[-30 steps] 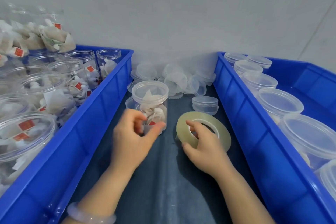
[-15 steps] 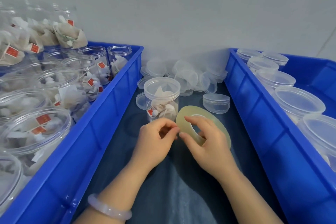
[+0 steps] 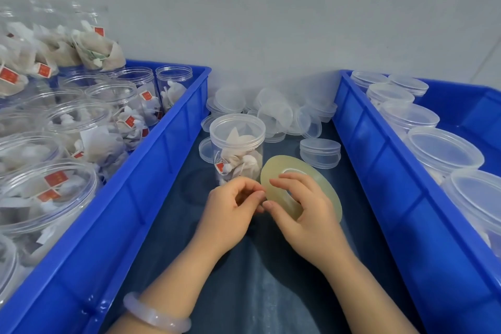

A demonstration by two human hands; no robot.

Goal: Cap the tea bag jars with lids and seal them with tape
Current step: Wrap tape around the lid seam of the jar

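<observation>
- In the head view, the tape roll (image 3: 329,194) was held tilted above the dark cloth (image 3: 271,285) by the right hand (image 3: 311,222), with the fingers curled into its core and the thumb under its rim.
- The left hand (image 3: 230,214) was seen with curled fingers, the tips brought together at the left edge of the roll; whether tape was pinched could not be told.
- The capped jar (image 3: 237,143) of tea bags was stood upright just behind both hands, between the left bin (image 3: 151,171) and the right bin (image 3: 379,157).
- Loose lids (image 3: 279,114) were piled behind it.
</observation>
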